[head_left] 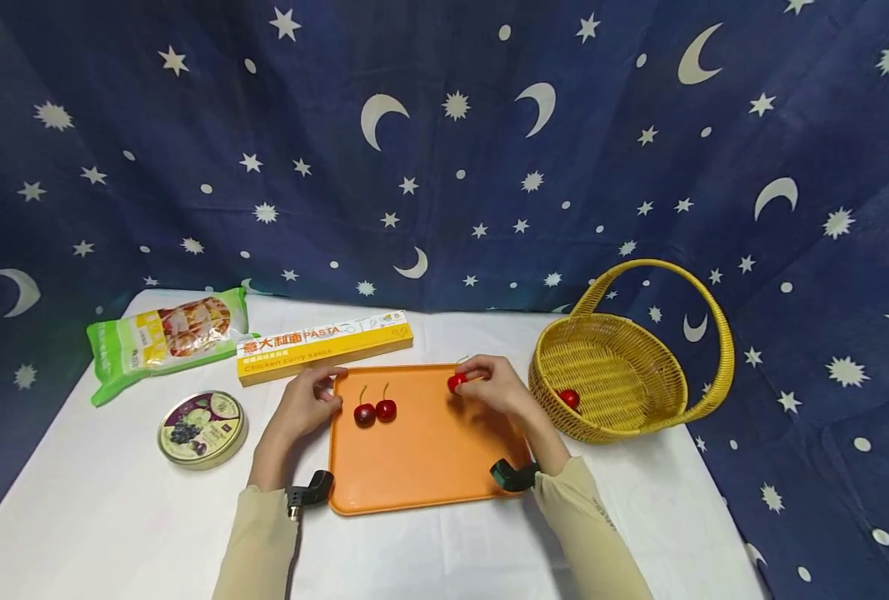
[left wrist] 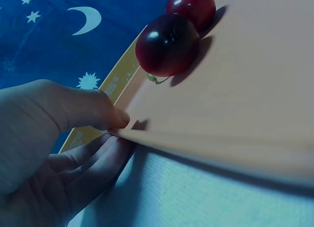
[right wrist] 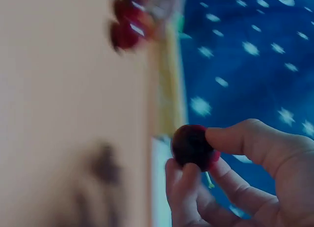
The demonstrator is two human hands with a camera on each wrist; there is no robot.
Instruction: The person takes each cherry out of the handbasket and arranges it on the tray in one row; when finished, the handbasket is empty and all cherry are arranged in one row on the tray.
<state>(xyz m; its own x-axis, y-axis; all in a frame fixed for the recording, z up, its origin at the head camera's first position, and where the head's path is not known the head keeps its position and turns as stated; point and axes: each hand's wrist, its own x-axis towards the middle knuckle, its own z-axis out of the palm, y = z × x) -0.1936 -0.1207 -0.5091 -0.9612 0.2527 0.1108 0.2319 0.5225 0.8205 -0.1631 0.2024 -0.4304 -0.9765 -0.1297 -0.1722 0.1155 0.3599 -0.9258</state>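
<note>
Left sleeve (head_left: 257,550): pale beige, long, ending short of my wrist.
Left wrist unit (head_left: 318,487): black, angular, a small metallic piece at its outer end.
Right sleeve (head_left: 590,529): matching beige, with small dark marking along my forearm, too small to read.
Right wrist unit (head_left: 514,476): dark, faintly greenish, blocky and bent.
Left hand (head_left: 309,404), right hand (head_left: 495,387): mine, both bare.

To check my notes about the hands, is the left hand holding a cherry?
No, the left hand pinches the rim of the orange tray instead.
</note>
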